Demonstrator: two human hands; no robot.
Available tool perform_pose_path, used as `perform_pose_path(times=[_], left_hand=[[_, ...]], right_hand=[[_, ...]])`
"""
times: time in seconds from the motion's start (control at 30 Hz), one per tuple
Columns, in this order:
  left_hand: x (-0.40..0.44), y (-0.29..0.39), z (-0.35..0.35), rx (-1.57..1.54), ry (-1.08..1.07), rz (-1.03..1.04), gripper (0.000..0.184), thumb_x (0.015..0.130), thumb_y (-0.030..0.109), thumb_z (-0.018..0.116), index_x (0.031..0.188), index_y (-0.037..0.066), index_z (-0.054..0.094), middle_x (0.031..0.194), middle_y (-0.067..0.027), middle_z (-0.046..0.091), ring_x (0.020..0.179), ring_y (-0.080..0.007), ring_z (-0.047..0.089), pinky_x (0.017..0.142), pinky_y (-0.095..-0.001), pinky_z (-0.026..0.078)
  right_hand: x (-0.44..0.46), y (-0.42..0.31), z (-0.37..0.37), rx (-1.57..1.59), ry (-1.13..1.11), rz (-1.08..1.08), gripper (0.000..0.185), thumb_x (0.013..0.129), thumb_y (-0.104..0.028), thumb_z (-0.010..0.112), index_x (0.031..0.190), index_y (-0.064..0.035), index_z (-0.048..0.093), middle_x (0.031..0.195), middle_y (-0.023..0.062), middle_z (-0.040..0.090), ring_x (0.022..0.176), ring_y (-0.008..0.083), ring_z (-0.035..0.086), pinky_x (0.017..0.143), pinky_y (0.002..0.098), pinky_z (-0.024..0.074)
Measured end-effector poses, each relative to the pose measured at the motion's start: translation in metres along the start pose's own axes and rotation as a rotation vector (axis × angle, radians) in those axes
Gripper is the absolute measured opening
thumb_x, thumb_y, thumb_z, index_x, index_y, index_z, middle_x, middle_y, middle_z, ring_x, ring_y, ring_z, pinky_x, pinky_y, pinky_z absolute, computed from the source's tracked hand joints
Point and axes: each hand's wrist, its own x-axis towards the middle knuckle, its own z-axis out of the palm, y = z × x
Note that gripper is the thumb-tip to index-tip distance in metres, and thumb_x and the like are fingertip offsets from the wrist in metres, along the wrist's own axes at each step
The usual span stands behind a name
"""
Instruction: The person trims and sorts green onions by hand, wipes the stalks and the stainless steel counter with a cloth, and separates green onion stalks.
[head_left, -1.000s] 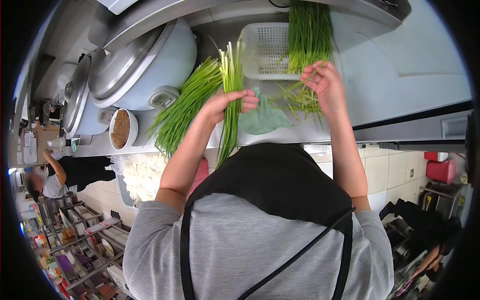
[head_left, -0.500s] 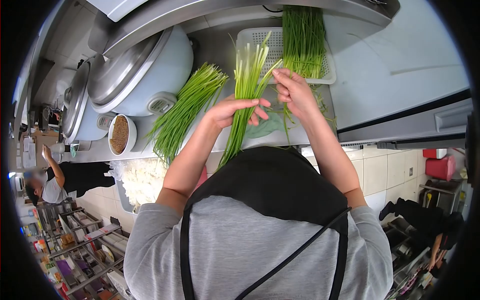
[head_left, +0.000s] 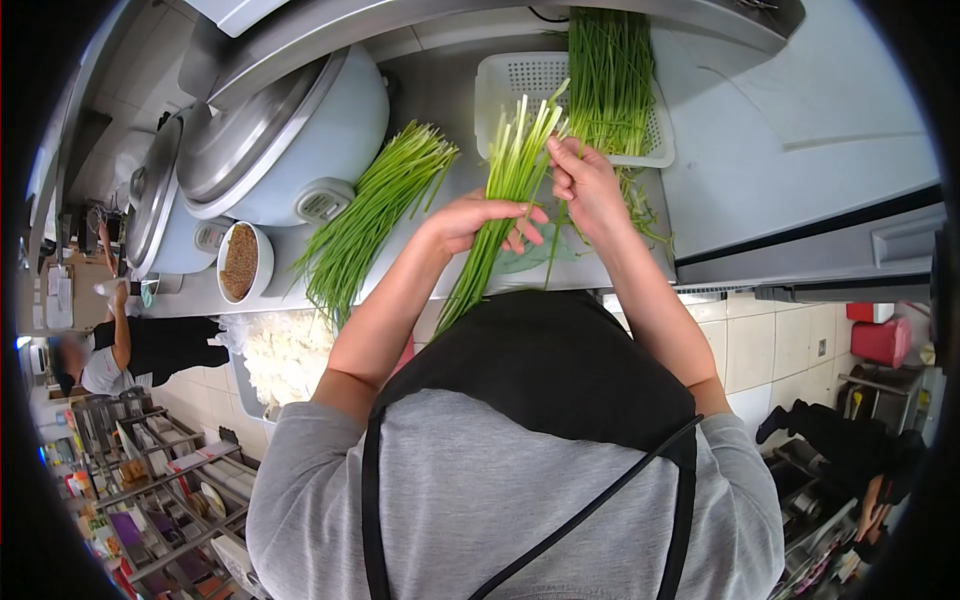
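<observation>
My left hand (head_left: 478, 222) is closed around a bunch of garlic chives (head_left: 518, 165), thumb across the stems. Their pale ends point up and lean right, and the green leaves reach down toward my apron. Close by on the right, my right hand (head_left: 588, 188) pinches thumb and forefinger at a thin chive strand beside the pale ends. Another pile of chives (head_left: 375, 220) lies on the steel counter to the left. Behind my hands, a large stack of chives (head_left: 610, 80) rests in a white perforated basket (head_left: 660, 150).
Two large rice cookers (head_left: 300, 150) stand at left, near a white bowl (head_left: 262, 262) of brown grains. Loose chive scraps (head_left: 637, 205) and a green cloth (head_left: 530, 250) lie by my hands. A tub of white pieces (head_left: 285, 365) sits below the counter. Other people are at both sides.
The bunch in my left hand has tipped to the right, its pale ends now lower. My right hand stays close to them, pinching, and has barely shifted.
</observation>
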Motion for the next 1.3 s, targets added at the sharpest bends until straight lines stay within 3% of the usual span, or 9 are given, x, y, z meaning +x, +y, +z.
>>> perform_pose_path(times=[0.17,0.23,0.33,0.43,0.53,0.67,0.73,1.17,1.3], left_hand=[[-0.001,0.002,0.005,-0.105,0.048,0.037,0.038,0.081,0.026,0.054,0.107,-0.002,0.05,0.1,-0.0147,0.058,0.087,-0.0215,0.058,0.07,-0.0286,0.046],[0.005,-0.006,-0.007,-0.177,0.122,0.073,0.039,0.081,0.026,0.054,0.108,-0.001,0.05,0.108,-0.0136,0.054,0.1,-0.0237,0.053,0.078,-0.0312,0.044],[0.01,-0.012,-0.014,-0.18,0.172,0.103,0.037,0.081,0.026,0.055,0.106,-0.002,0.05,0.108,-0.0141,0.054,0.102,-0.0237,0.051,0.08,-0.0312,0.043],[0.008,-0.008,-0.009,-0.062,0.123,0.096,0.038,0.08,0.026,0.056,0.105,-0.002,0.051,0.104,-0.0144,0.056,0.095,-0.0228,0.055,0.076,-0.03,0.044],[0.008,-0.008,-0.002,0.039,0.063,0.049,0.038,0.08,0.027,0.057,0.106,-0.001,0.051,0.098,-0.0142,0.059,0.083,-0.0214,0.059,0.068,-0.029,0.045],[0.005,-0.003,0.007,0.059,0.094,0.115,0.041,0.08,0.028,0.057,0.107,-0.001,0.05,0.093,-0.0141,0.06,0.073,-0.0198,0.06,0.062,-0.0282,0.045],[0.004,-0.001,0.007,-0.059,0.252,0.131,0.045,0.079,0.03,0.057,0.11,-0.002,0.047,0.092,-0.0143,0.06,0.07,-0.0185,0.059,0.059,-0.0268,0.044],[0.004,-0.006,0.0,-0.026,0.423,0.097,0.032,0.078,0.022,0.058,0.097,-0.003,0.051,0.088,-0.0152,0.06,0.068,-0.0175,0.058,0.057,-0.027,0.044],[0.005,-0.01,0.006,-0.138,0.437,0.147,0.031,0.077,0.021,0.059,0.095,-0.004,0.054,0.09,-0.016,0.06,0.072,-0.0197,0.06,0.059,-0.0276,0.045]], right_hand=[[-0.001,-0.006,-0.006,-0.006,0.074,-0.065,0.012,0.085,-0.017,0.05,0.082,-0.0052,0.05,0.071,0.0009,0.045,0.054,0.0065,0.038,0.047,0.0201,0.0318],[-0.001,-0.014,-0.008,-0.005,0.224,-0.265,0.017,0.088,-0.02,0.044,0.082,-0.0049,0.049,0.07,0.001,0.046,0.056,0.0088,0.041,0.051,0.0228,0.0335],[-0.006,-0.033,-0.009,0.058,0.227,-0.303,0.019,0.09,-0.021,0.039,0.085,-0.0042,0.047,0.07,0.0038,0.047,0.057,0.0114,0.042,0.051,0.0252,0.035],[-0.006,-0.034,-0.01,0.079,0.158,-0.306,0.018,0.087,-0.022,0.046,0.086,-0.0043,0.05,0.069,0.0022,0.046,0.049,0.0076,0.038,0.044,0.0209,0.0301],[-0.003,-0.016,0.001,-0.279,0.073,-0.066,0.017,0.077,-0.019,0.062,0.085,-0.0043,0.056,0.058,-0.0056,0.042,0.042,0.0009,0.028,0.037,0.0171,0.0188],[0.002,-0.007,-0.005,-0.29,-0.002,-0.051,0.016,0.08,-0.017,0.058,0.087,-0.0024,0.055,0.071,0.0002,0.053,0.044,0.0012,0.031,0.038,0.0166,0.0219],[0.002,-0.008,-0.007,-0.206,0.011,-0.053,0.016,0.08,-0.015,0.058,0.086,-0.0011,0.056,0.073,0.0016,0.055,0.047,0.0014,0.033,0.039,0.0165,0.0236],[0.0,-0.008,-0.003,-0.17,0.071,-0.087,0.017,0.079,-0.017,0.059,0.087,-0.0013,0.059,0.063,-0.0024,0.049,0.046,0.0016,0.031,0.039,0.0179,0.0219],[0.004,-0.005,-0.009,-0.281,0.08,-0.209,0.019,0.085,-0.02,0.051,0.085,-0.0019,0.056,0.068,0.0003,0.048,0.052,0.0065,0.037,0.046,0.0209,0.0292]])
